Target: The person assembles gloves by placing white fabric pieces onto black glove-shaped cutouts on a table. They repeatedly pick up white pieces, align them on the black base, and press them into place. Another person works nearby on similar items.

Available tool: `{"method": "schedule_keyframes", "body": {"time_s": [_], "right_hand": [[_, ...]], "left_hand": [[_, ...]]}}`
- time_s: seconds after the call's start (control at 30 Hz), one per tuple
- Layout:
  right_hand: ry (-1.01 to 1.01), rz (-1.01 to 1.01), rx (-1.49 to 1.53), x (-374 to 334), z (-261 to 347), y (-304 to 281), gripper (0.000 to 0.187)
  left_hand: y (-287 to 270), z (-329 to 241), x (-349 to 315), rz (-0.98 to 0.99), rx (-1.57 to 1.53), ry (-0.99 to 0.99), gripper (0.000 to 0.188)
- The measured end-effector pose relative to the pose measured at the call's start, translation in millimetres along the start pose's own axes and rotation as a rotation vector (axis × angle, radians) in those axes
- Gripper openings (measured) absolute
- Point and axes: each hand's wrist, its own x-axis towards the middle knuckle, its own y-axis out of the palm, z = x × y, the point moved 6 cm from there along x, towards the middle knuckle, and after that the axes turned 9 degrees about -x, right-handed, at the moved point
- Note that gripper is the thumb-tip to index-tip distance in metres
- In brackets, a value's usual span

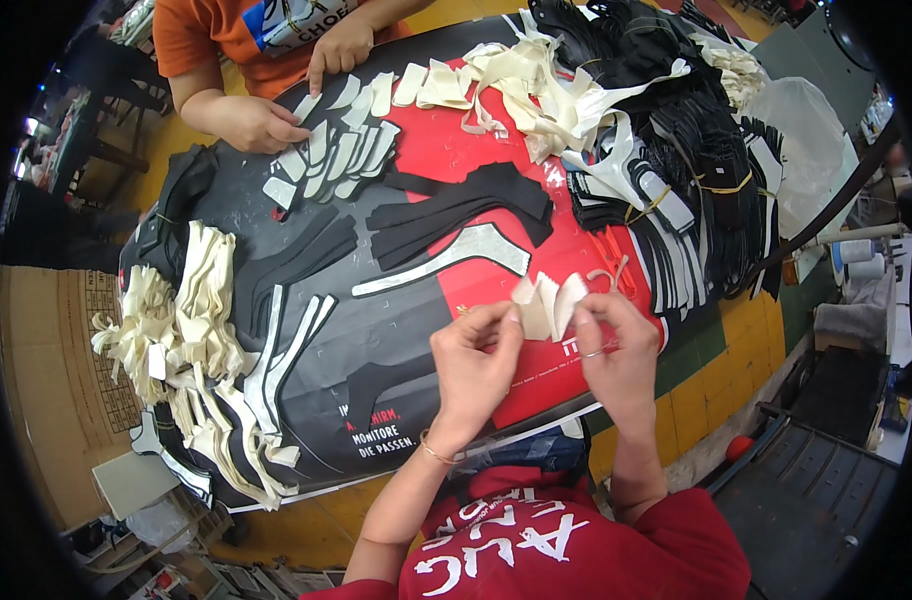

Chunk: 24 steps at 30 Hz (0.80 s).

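Note:
Between my two hands, several small cream fabric pieces (543, 308) are held up and fanned over the red part of the table cover. My left hand (476, 362) pinches their left edge between thumb and fingers. My right hand (616, 350), a ring on one finger, is closed on the right edge. Just beyond them lies a curved black cut piece with a whitish face (446, 262). Behind that, a fanned stack of black fabric strips (466, 210) spreads over the cover. A small bundle of red scissor-like handles (612, 258) shows beyond my right hand, partly hidden.
A co-worker in an orange shirt (206, 40) handles pale pieces (341, 160) across the table. Cream strips (206, 300) are piled at the left. Bundled black and white pieces (711, 190) and loose cream fabric (521, 85) crowd the right and far side. A dark metal rack (806, 500) stands lower right.

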Motion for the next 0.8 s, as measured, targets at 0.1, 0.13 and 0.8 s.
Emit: {"method": "schedule_keyframes", "body": {"time_s": [0.1, 0.13, 0.8], "right_hand": [[0.239, -0.035, 0.171, 0, -27, -14, 0.011], [0.244, -0.108, 0.164, 1, -34, -22, 0.013], [-0.116, -0.261, -0.354, 24, -11, -56, 0.015]], "left_hand": [[-14, -1, 8, -0.047, -0.252, 0.005, 0.021], [-18, -1, 10, -0.062, -0.254, 0.0, 0.021], [-95, -55, -4, -0.28, -0.333, 0.263, 0.019]]}}
